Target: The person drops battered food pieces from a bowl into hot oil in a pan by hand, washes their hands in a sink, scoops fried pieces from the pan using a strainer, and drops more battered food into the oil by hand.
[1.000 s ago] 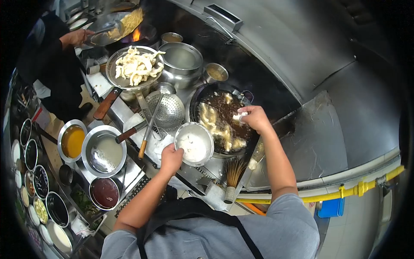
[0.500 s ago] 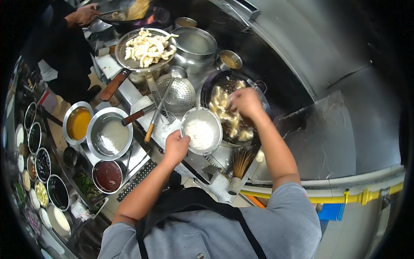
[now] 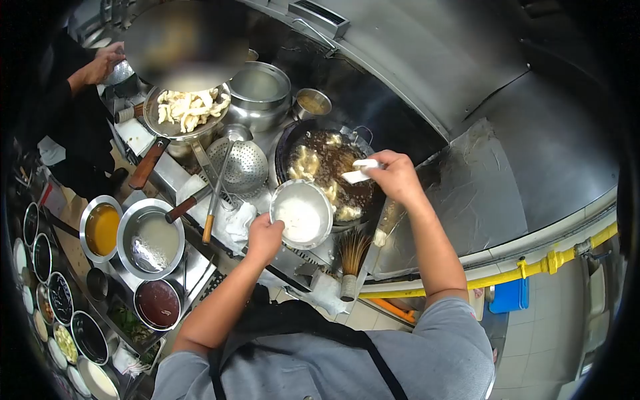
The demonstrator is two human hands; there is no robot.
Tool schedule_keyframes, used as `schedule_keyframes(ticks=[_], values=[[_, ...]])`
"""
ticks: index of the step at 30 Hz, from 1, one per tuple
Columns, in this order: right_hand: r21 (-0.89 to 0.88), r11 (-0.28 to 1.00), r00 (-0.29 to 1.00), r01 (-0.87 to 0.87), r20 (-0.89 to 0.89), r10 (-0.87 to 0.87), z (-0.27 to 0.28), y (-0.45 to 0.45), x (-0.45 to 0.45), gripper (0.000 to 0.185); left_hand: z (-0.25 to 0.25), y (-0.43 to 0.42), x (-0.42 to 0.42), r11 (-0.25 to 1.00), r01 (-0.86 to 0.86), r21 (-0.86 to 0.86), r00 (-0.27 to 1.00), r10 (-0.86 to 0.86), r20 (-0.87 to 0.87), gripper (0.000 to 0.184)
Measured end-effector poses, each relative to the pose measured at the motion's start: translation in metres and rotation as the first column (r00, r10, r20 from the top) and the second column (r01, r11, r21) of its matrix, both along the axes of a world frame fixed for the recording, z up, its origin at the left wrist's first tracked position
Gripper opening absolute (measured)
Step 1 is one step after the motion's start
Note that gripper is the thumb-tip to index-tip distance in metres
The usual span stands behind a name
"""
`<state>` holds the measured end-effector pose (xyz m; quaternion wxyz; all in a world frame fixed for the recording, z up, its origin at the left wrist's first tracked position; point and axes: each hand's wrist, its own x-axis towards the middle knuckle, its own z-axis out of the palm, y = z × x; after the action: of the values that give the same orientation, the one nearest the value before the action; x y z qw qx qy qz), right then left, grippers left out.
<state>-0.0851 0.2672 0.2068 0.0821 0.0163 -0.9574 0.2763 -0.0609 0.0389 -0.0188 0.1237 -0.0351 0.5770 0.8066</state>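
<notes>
My left hand grips the rim of a metal bowl holding white, floury contents. The bowl is at the near left edge of a wok of dark, bubbling oil. Several pale golden pieces fry in the oil. Over the wok's right side, my right hand pinches a white-coated food strip, its fingers closed on one end. Left of the wok lies a perforated skimmer. Behind that, a strainer bears a heap of pale strips.
A bamboo brush stands near the wok's front. At left are pots of yellow liquid, cloudy liquid and red sauce. A co-worker's hand is at upper left, beside a large blurred object. Ingredient containers line the far left.
My right hand has drawn back from over the oil and now shows a white strip. The view has shifted. A large blurred round shape now covers the co-worker's wok area.
</notes>
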Motion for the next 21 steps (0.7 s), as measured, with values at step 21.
schedule_keyframes(ticks=[21], values=[[0.172,0.982,0.985,-0.079,0.165,0.050,-0.083,-0.011,-0.062,0.023,0.008,-0.034,0.010,0.997,-0.042,-0.057,0.989,0.050,0.142,0.019]])
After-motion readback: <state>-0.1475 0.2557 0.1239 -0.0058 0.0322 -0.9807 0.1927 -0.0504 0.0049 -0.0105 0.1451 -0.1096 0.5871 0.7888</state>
